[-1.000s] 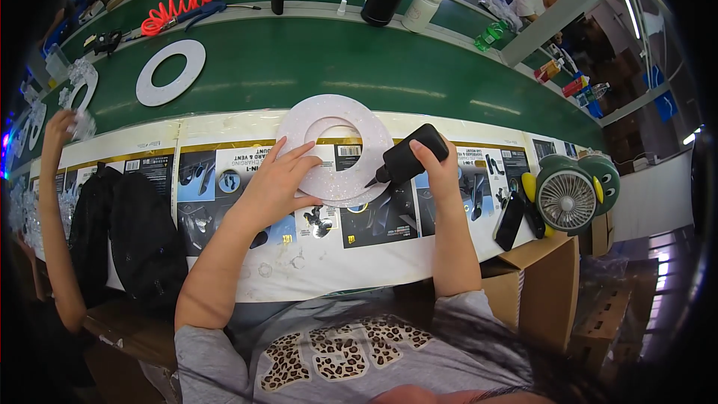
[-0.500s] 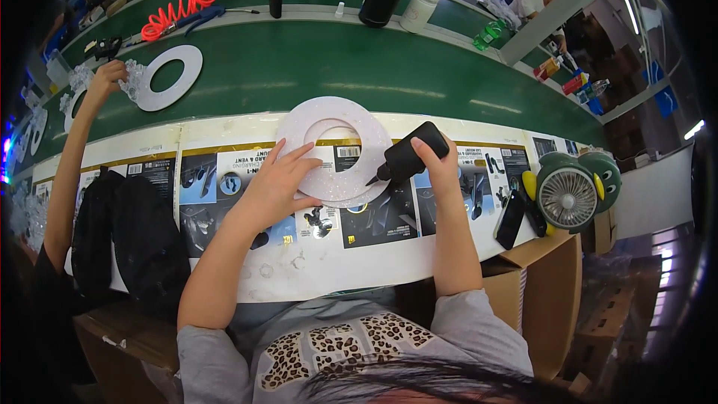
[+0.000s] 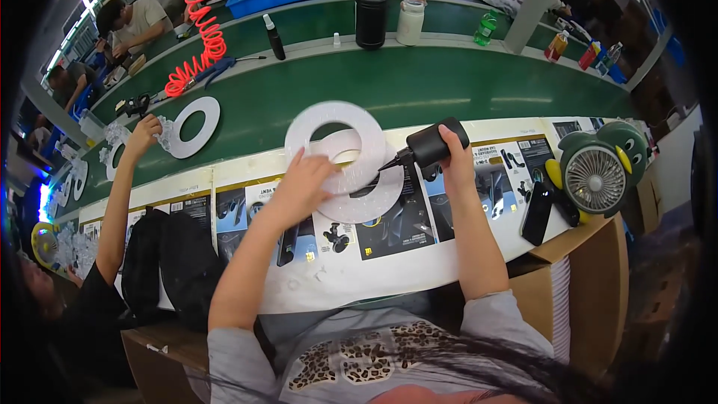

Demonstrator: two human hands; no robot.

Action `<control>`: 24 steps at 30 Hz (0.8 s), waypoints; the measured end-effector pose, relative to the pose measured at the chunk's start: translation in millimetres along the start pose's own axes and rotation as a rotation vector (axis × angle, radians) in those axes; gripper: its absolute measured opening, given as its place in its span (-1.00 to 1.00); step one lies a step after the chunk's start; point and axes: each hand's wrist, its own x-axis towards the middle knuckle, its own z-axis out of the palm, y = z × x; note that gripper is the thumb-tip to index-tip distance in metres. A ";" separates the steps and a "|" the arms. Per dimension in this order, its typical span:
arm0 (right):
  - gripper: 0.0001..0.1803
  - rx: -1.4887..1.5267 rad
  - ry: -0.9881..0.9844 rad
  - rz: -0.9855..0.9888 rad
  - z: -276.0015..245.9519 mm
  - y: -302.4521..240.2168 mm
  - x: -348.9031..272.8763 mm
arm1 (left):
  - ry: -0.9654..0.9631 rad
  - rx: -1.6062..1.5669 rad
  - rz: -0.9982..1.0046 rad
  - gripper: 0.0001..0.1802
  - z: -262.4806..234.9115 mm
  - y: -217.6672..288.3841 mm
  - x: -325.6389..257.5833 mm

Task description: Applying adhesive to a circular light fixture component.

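My left hand grips the lower left part of a speckled white ring, its fingers slightly blurred. That ring sits raised and shifted off a second white ring, which lies partly under it on the table. In my right hand is a black squeeze bottle, tilted with its thin nozzle pointing down left. The nozzle tip is close to the right side of the two rings; whether it touches them I cannot tell.
A green fan and a black phone lie at the right. Beyond the green belt stand a black bottle and a white jar. At left, a co-worker's hand is beside another ring. An open carton stands below right.
The upper ring has come away from the lower one, shifting up and left with my left hand. My right hand still holds the bottle beside the rings. The whole view has shifted.
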 end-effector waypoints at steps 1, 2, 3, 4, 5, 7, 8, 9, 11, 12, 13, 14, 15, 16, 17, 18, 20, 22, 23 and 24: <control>-0.62 0.022 0.006 -0.012 -1.8 -2.0 -0.7 | -0.003 0.053 0.013 -0.43 -4.1 -4.5 13.2; -0.63 0.045 0.003 -0.022 -0.4 -2.5 -1.2 | -0.003 0.056 0.012 -0.43 -5.4 -13.7 25.7; -0.63 0.047 -0.004 -0.021 2.9 -1.4 -1.2 | 0.120 0.127 0.016 -0.43 -3.8 -26.7 37.4; -0.63 0.044 -0.007 -0.022 3.9 0.2 -0.7 | 0.242 0.194 0.024 -0.43 -2.1 -35.6 46.9; -0.63 0.040 -0.010 -0.026 4.0 1.0 0.4 | 0.245 0.195 0.026 -0.43 -3.5 -38.9 54.5; -0.63 0.002 -0.005 -0.037 3.4 4.2 1.3 | 0.329 0.319 -0.111 -0.43 -4.2 -41.8 65.2; -0.63 -0.034 0.000 -0.044 3.1 5.3 1.4 | 0.356 0.307 -0.112 -0.50 -3.5 -41.6 65.4; -0.63 -0.034 0.004 -0.046 3.6 6.4 2.5 | 0.356 0.305 -0.107 -0.50 -2.3 -40.8 62.2; -0.68 -0.048 0.034 -0.100 9.1 3.8 -0.2 | 0.308 0.159 -0.095 -0.57 -1.1 -27.3 49.2; -0.67 -0.046 0.046 -0.094 9.8 1.8 -1.6 | 0.298 0.153 -0.088 -0.57 0.4 -16.6 39.5; -0.67 -0.045 0.055 -0.092 9.0 -1.1 -3.7 | 0.227 0.137 -0.066 -0.61 -0.6 -2.3 27.4; -0.68 -0.058 0.037 -0.074 9.6 -2.3 -5.2 | 0.156 0.122 -0.047 -0.66 1.1 6.6 15.1; -0.69 -0.072 0.018 -0.056 10.4 -3.0 -6.9 | 0.149 0.119 -0.047 -0.66 5.6 10.6 4.7; -0.69 -0.072 0.019 -0.050 13.2 -3.9 -10.3 | 0.128 0.088 -0.070 -0.68 8.9 13.5 -6.2; -0.70 -0.081 -0.040 -0.066 16.1 -4.0 -15.2 | 0.108 0.055 -0.094 -0.69 11.0 15.2 -14.9; -0.71 -0.091 -0.099 -0.081 18.6 -1.8 -19.7 | 0.118 0.028 -0.110 -0.67 11.3 14.9 -22.0; -0.73 -0.184 -0.151 -0.151 25.6 7.5 -27.8 | 0.199 -0.026 -0.135 -0.65 17.6 4.2 -34.1; -0.73 -0.349 -0.249 -0.259 33.5 12.5 -38.4 | 0.334 -0.088 -0.172 -0.63 22.3 -5.1 -41.7; -0.76 -0.405 -0.266 -0.314 39.4 15.2 -42.8 | 0.339 -0.098 -0.188 -0.63 22.7 -8.1 -43.2; -0.77 -0.434 -0.281 -0.329 43.9 16.5 -45.8 | 0.359 -0.113 -0.200 -0.64 21.6 -12.3 -44.6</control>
